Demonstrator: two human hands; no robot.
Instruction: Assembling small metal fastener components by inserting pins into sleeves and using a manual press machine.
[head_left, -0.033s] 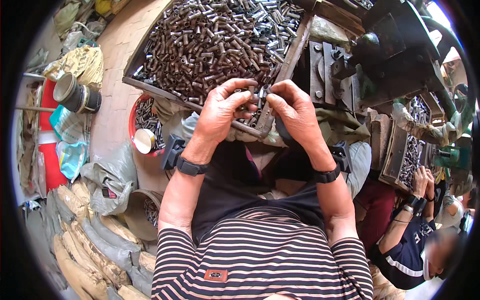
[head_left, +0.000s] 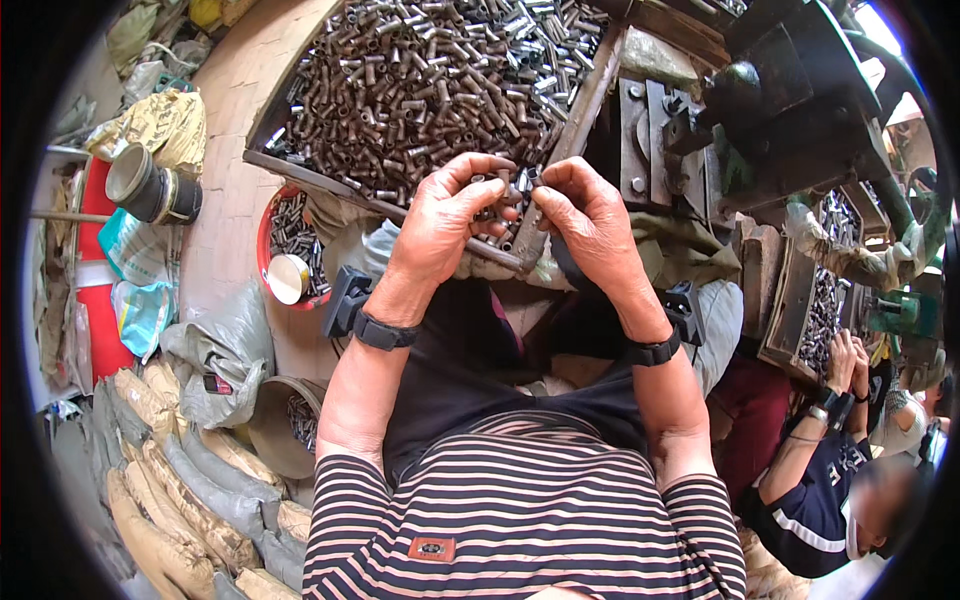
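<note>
Both forearms are rising from the striped sleeves and meeting over the near edge of the wooden tray. The left hand and right hand are curling nearly shut, fingertips pinching short metal tubes bunched roughly upright between them. Beyond, the tray's heaped tube pieces are lying every way.

A single head-worn fisheye view looks steeply down the wearer's striped shirt and forearms; it faces forward onto a wooden tray of small metal tubes, close enough that the hands fill the centre; straight edges bow toward the dark round rim; a co-worker's sleeve sits low right.
</note>
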